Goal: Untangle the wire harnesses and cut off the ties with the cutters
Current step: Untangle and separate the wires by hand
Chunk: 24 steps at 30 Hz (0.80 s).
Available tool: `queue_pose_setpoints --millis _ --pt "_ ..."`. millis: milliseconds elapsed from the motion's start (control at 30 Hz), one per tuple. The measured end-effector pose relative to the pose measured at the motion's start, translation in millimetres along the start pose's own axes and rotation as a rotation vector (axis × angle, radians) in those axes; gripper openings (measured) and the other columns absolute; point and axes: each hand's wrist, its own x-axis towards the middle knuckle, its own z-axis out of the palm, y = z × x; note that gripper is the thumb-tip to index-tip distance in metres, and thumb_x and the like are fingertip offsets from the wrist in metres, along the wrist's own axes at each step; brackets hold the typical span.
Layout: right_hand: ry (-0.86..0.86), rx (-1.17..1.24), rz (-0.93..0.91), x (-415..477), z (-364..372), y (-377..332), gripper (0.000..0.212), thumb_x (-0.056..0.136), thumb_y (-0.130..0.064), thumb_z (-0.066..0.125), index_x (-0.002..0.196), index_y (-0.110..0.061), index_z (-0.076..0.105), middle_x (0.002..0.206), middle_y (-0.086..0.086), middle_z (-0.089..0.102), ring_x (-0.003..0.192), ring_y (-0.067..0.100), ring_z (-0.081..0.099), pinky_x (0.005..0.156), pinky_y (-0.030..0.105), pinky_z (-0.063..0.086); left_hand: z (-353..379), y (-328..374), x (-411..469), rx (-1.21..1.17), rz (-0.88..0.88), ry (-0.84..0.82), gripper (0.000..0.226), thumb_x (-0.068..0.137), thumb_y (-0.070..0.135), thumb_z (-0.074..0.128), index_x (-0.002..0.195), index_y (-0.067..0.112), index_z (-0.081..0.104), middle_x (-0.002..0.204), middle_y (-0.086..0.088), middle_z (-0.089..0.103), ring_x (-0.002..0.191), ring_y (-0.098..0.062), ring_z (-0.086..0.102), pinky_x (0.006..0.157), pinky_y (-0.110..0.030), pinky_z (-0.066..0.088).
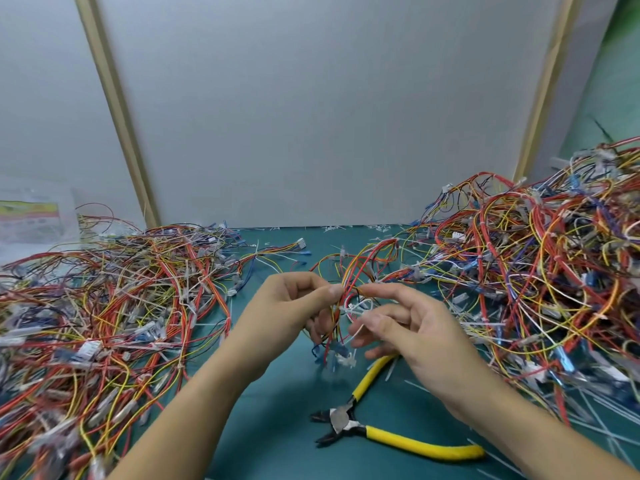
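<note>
My left hand (291, 310) and my right hand (408, 327) meet above the middle of the green mat, both pinching one small wire harness (349, 275) of red, yellow and orange wires. Its loop arches up behind my fingers; its blue and white connectors (337, 353) dangle below. A white tie (356, 308) wraps the bundle between my hands. The yellow-handled cutters (377, 431) lie on the mat below my right hand, jaws open and pointing left; no hand touches them.
A big heap of tangled harnesses (540, 271) fills the right side; a flatter spread of wires (104, 306) covers the left. Cut white tie scraps (609, 417) litter the mat at lower right. A grey panel wall (311, 116) stands behind.
</note>
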Motion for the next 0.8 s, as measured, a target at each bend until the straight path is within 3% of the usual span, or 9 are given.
queue_pose_setpoints --millis 67,200,267,333,433,567,667,800 --pt "0.041 -0.017 -0.033 0.2 -2.0 1.3 0.025 0.096 -0.001 0.058 0.118 -0.013 0.063 0.084 0.013 0.076 0.073 0.023 0.073 0.062 0.028 0.059 4.6 -1.5 -0.2 0.031 0.026 0.047 0.022 0.094 0.021 0.065 0.083 0.003 0.070 0.061 -0.010 0.064 0.052 -0.016 0.056 0.053 -0.023 0.049" --pt "0.086 -0.007 -0.058 0.9 -4.6 -0.2 0.027 0.097 0.001 0.056 0.117 -0.016 0.062 0.084 0.013 0.076 0.075 0.026 0.074 0.061 0.026 0.059 9.6 -3.7 2.6 0.150 0.182 0.383 0.017 0.101 0.018 0.055 0.110 0.016 0.068 0.085 -0.004 0.071 0.078 -0.005 0.067 0.072 -0.019 0.051" --pt "0.102 -0.021 -0.066 0.8 -5.9 -0.9 0.026 0.098 -0.001 0.056 0.117 -0.018 0.060 0.085 0.011 0.076 0.077 0.026 0.075 0.061 0.028 0.060 6.5 -1.8 -0.3 0.250 0.318 0.556 0.016 0.102 0.022 0.051 0.105 0.019 0.066 0.092 0.003 0.069 0.088 -0.008 0.064 0.077 -0.022 0.048" --pt "0.113 -0.012 -0.063 0.6 -6.9 -1.1 0.024 0.098 -0.002 0.055 0.115 -0.018 0.060 0.086 0.009 0.077 0.077 0.025 0.075 0.061 0.028 0.060 2.2 1.5 -4.6 0.398 0.507 0.654 0.019 0.099 0.026 0.048 0.093 0.016 0.063 0.085 0.004 0.063 0.082 -0.013 0.057 0.072 -0.021 0.041" --pt "0.112 0.005 -0.059 0.4 -6.9 -1.1 0.018 0.099 -0.003 0.055 0.111 -0.016 0.059 0.088 0.008 0.077 0.077 0.023 0.075 0.061 0.028 0.060 4.1 3.0 -8.2 0.630 0.702 0.522 0.031 0.097 0.031 0.050 0.076 0.010 0.063 0.074 0.003 0.054 0.075 -0.018 0.049 0.071 -0.024 0.035" --pt "0.086 -0.009 -0.063 1.4 -8.8 1.5 0.014 0.099 -0.005 0.056 0.106 -0.017 0.057 0.088 0.006 0.077 0.078 0.023 0.075 0.060 0.029 0.060 14.5 -4.0 -7.8 0.784 0.475 0.239 0.038 0.087 0.059 0.057 0.088 0.024 0.072 0.082 0.007 0.053 0.088 -0.013 0.047 0.081 -0.019 0.035" --pt "0.025 -0.080 -0.056 0.3 -9.1 3.3 0.017 0.100 -0.007 0.056 0.105 -0.024 0.054 0.092 0.001 0.078 0.083 0.019 0.076 0.062 0.026 0.058 18.4 -7.2 -6.7 0.653 0.279 0.152 0.036 0.084 0.063 0.061 0.087 0.030 0.074 0.084 0.007 0.056 0.089 -0.008 0.047 0.077 -0.019 0.035" --pt "-0.001 -0.217 -0.083 -1.5 -7.9 4.1 0.026 0.100 -0.013 0.056 0.097 -0.039 0.052 0.092 -0.005 0.078 0.084 0.013 0.075 0.065 0.028 0.058 18.3 -6.8 -3.2 0.333 0.157 0.097 0.018 0.086 0.039 0.074 0.075 0.024 0.076 0.072 0.012 0.057 0.064 -0.004 0.044 0.062 -0.019 0.034"
